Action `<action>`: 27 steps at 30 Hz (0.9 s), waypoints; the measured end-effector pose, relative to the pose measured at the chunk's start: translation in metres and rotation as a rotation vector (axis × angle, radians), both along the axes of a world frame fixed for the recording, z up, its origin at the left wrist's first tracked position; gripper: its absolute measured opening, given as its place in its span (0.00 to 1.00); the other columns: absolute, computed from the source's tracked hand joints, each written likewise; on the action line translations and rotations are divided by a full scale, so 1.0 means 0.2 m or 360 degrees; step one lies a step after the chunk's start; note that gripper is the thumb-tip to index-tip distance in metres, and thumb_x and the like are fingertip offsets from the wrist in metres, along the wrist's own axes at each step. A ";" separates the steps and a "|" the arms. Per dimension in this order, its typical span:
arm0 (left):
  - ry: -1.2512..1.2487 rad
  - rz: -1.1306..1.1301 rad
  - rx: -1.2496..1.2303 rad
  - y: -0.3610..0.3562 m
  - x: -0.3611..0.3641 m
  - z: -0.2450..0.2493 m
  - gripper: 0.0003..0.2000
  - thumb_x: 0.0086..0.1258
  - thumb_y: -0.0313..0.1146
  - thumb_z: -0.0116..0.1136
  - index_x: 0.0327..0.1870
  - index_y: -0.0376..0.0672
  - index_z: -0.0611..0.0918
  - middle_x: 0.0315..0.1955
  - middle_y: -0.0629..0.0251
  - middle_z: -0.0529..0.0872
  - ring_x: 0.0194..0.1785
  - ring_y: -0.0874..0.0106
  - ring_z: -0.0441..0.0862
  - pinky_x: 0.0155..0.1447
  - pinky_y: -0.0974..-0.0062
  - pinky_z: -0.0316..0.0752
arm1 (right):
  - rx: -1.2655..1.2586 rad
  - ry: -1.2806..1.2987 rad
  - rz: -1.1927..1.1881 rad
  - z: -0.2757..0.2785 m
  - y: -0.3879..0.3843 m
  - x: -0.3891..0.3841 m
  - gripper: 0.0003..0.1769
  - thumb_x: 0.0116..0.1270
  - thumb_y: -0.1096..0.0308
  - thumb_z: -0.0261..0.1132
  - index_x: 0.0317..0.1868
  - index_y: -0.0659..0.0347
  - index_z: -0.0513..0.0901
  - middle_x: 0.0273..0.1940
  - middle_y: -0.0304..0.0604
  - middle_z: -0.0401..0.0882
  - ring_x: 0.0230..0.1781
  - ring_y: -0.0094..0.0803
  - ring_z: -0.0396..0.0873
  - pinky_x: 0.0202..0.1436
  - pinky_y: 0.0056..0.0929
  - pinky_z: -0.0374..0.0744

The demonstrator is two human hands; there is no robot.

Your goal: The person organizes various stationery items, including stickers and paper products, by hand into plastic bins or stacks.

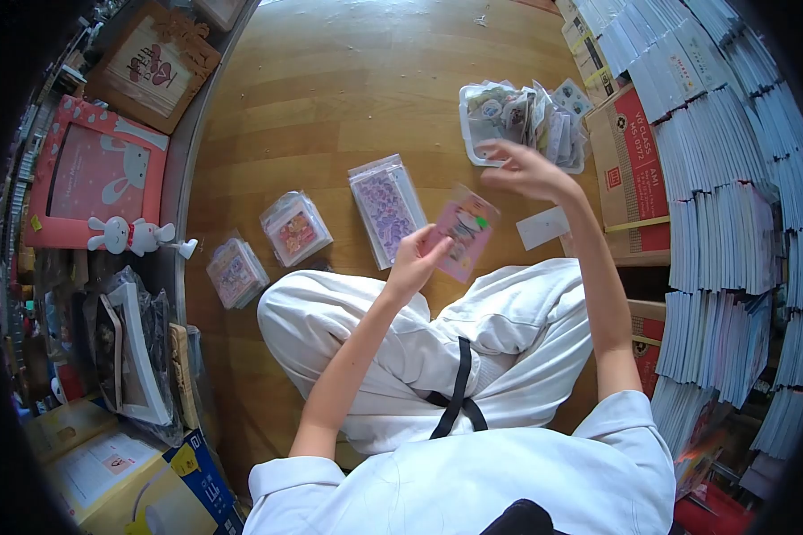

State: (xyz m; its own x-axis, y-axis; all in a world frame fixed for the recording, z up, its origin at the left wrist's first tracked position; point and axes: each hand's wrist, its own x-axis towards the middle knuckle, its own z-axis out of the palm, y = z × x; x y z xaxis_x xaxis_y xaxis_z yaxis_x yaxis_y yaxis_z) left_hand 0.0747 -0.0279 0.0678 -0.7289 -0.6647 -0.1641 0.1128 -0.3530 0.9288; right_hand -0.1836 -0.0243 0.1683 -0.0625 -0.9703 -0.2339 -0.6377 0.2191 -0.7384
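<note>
My left hand (418, 260) pinches a pink sticker packet (467, 242) with a small green mark on it, held above the gap between my knees. Above and to the right of that packet is my right hand (528, 171), its fingers apart and holding nothing I can see. A clear plastic bin (467, 129) full of small sticker packets (513, 111) stands just beyond my right hand. To the left on the floor lies a stack of purple patterned packets (388, 209). Beside it are an orange and red packet stack (296, 230) and another small stack (237, 270).
A white card (542, 228) lies on the wooden floor (330, 89) by my right knee. Cardboard boxes (629, 169) and tall piles of thin packs (718, 232) line the right side. Shelving on the left holds a pink rabbit photo frame (52, 201) and a wooden frame (107, 98).
</note>
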 end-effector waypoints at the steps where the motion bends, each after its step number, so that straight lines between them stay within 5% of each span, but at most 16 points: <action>1: -0.0121 0.0148 -0.0031 -0.01 0.00 -0.02 0.14 0.72 0.30 0.57 0.54 0.34 0.78 0.44 0.65 0.84 0.45 0.79 0.81 0.52 0.79 0.77 | -0.0171 0.0259 -0.0178 -0.09 -0.04 -0.10 0.28 0.61 0.63 0.67 0.61 0.63 0.73 0.49 0.55 0.82 0.49 0.41 0.82 0.54 0.35 0.78; 2: -0.0074 0.0247 0.0103 -0.01 0.00 -0.02 0.13 0.72 0.30 0.56 0.54 0.34 0.78 0.43 0.65 0.84 0.44 0.79 0.81 0.51 0.79 0.77 | -0.0344 0.0516 -0.0357 -0.17 -0.10 -0.20 0.27 0.62 0.63 0.66 0.60 0.65 0.74 0.50 0.57 0.81 0.51 0.45 0.81 0.55 0.37 0.77; 5: 0.0020 0.0482 0.0399 -0.04 0.00 0.04 0.12 0.75 0.31 0.51 0.53 0.34 0.78 0.42 0.65 0.84 0.43 0.78 0.82 0.50 0.78 0.77 | -0.0221 0.0457 -0.0581 -0.27 -0.21 -0.32 0.28 0.61 0.62 0.65 0.58 0.70 0.74 0.51 0.60 0.80 0.53 0.52 0.79 0.58 0.40 0.76; 8: -0.0016 0.0572 0.0486 -0.03 -0.02 0.03 0.13 0.76 0.34 0.46 0.53 0.34 0.77 0.41 0.65 0.84 0.44 0.77 0.81 0.50 0.74 0.77 | -0.0051 0.0435 -0.0518 -0.45 -0.31 -0.34 0.28 0.59 0.59 0.66 0.55 0.72 0.76 0.49 0.60 0.81 0.52 0.53 0.79 0.57 0.42 0.76; 10: -0.0105 0.0623 0.0546 -0.02 -0.02 0.01 0.15 0.76 0.35 0.44 0.52 0.33 0.78 0.41 0.64 0.84 0.44 0.78 0.80 0.50 0.73 0.76 | 0.0125 0.0777 -0.0504 -0.58 -0.37 -0.35 0.28 0.61 0.59 0.65 0.56 0.70 0.76 0.50 0.60 0.80 0.53 0.51 0.79 0.57 0.42 0.76; 13: -0.0161 0.0829 0.0060 -0.03 0.00 -0.07 0.17 0.76 0.37 0.44 0.51 0.32 0.78 0.39 0.64 0.83 0.43 0.79 0.77 0.49 0.74 0.74 | 0.0161 0.0860 -0.0594 -0.76 -0.42 -0.33 0.28 0.62 0.58 0.64 0.55 0.71 0.75 0.52 0.61 0.78 0.55 0.53 0.77 0.59 0.45 0.74; 17: -0.0354 0.1306 -0.0491 -0.26 0.31 0.13 0.14 0.75 0.35 0.48 0.48 0.32 0.80 0.36 0.67 0.83 0.38 0.79 0.76 0.45 0.78 0.72 | -0.0756 0.1166 -0.0600 -0.67 -0.30 -0.08 0.21 0.64 0.65 0.62 0.57 0.60 0.76 0.53 0.54 0.76 0.52 0.50 0.77 0.52 0.51 0.75; 20: -0.0468 0.1390 -0.0333 -0.47 0.73 0.19 0.11 0.72 0.29 0.55 0.50 0.33 0.81 0.40 0.66 0.84 0.40 0.80 0.79 0.46 0.81 0.76 | -0.1224 0.1050 -0.0337 -0.43 -0.22 0.23 0.17 0.65 0.72 0.61 0.55 0.60 0.78 0.47 0.51 0.79 0.45 0.44 0.80 0.47 0.45 0.77; 23: -0.0551 0.1311 -0.0071 -0.56 1.03 0.14 0.15 0.66 0.24 0.62 0.54 0.34 0.80 0.42 0.63 0.85 0.43 0.78 0.83 0.46 0.79 0.83 | -0.0818 0.0046 -0.0080 -0.36 -0.24 0.52 0.14 0.66 0.73 0.61 0.53 0.61 0.80 0.44 0.51 0.81 0.42 0.38 0.81 0.42 0.36 0.79; 27: -0.0685 0.1157 0.0044 -0.58 1.18 0.05 0.16 0.63 0.22 0.65 0.51 0.30 0.79 0.41 0.58 0.85 0.41 0.73 0.85 0.41 0.75 0.86 | -0.0490 -0.0491 0.0010 -0.49 -0.38 1.01 0.11 0.70 0.70 0.60 0.48 0.66 0.83 0.37 0.49 0.85 0.33 0.32 0.83 0.35 0.28 0.79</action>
State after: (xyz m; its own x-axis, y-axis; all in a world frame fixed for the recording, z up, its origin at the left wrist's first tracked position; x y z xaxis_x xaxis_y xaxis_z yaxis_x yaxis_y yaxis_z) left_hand 0.3100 -0.1436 0.0786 0.0082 -0.9358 -0.3525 -0.0412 -0.3525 0.9349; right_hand 0.0188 -0.1004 0.0704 -0.0288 -0.9978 0.0599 -0.3775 -0.0446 -0.9249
